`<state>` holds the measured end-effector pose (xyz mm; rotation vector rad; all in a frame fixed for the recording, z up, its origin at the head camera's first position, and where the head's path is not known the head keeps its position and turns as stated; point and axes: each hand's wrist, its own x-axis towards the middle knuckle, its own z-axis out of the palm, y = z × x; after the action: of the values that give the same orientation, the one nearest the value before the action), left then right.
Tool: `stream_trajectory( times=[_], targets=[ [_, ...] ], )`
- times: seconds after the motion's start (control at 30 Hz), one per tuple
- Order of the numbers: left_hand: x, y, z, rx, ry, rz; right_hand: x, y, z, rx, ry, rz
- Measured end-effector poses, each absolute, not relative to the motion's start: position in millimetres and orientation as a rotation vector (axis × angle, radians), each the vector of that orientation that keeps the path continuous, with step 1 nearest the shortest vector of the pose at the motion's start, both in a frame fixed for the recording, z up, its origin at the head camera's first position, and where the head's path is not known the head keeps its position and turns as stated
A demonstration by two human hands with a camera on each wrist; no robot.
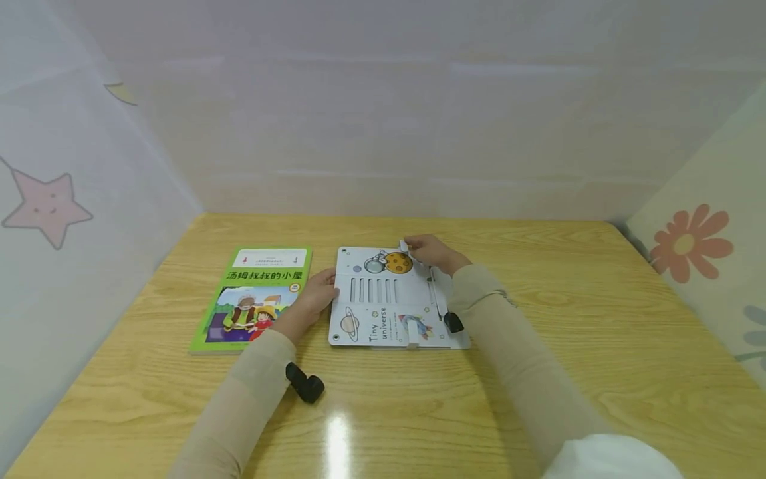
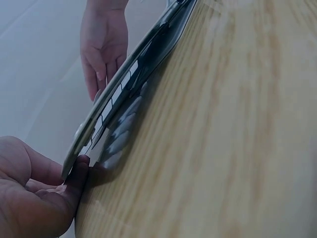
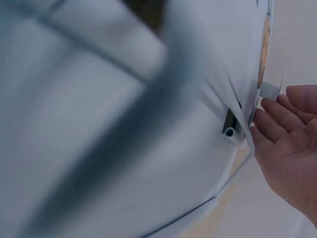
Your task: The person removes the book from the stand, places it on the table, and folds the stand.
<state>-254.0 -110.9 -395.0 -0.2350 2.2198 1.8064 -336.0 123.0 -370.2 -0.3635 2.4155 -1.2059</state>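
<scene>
A white book stand (image 1: 365,266) printed with planets, an astronaut and "Tiny universe" lies near the middle of the table, slightly raised from it in the left wrist view. My left hand (image 1: 318,295) pinches its left edge, the thumb on top and fingers beneath. By the far edge is my right hand (image 1: 432,251), its fingertips at a small white page clip (image 1: 403,247). Those fingers look fairly straight in the right wrist view, close behind the panel beside the clip (image 3: 270,90). A second white clip (image 1: 413,332) sits at the near edge.
Left of the stand lies a green picture book (image 1: 258,299) with its cover up, just beside my left hand. The wooden table (image 1: 383,412) meets pale cloth walls (image 1: 383,133) at the back and sides. Black camera mounts (image 1: 306,384) stick out from both wrists.
</scene>
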Motion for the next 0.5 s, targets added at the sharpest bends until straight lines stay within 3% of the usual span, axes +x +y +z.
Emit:
stream_trajectory(
  times=[0.5],
  targets=[
    [-255.8, -109.1, -394.5, -0.271, 2.237, 1.772, -334.4, 125.9, -374.0, -0.326, 2.464, -1.144]
  ],
)
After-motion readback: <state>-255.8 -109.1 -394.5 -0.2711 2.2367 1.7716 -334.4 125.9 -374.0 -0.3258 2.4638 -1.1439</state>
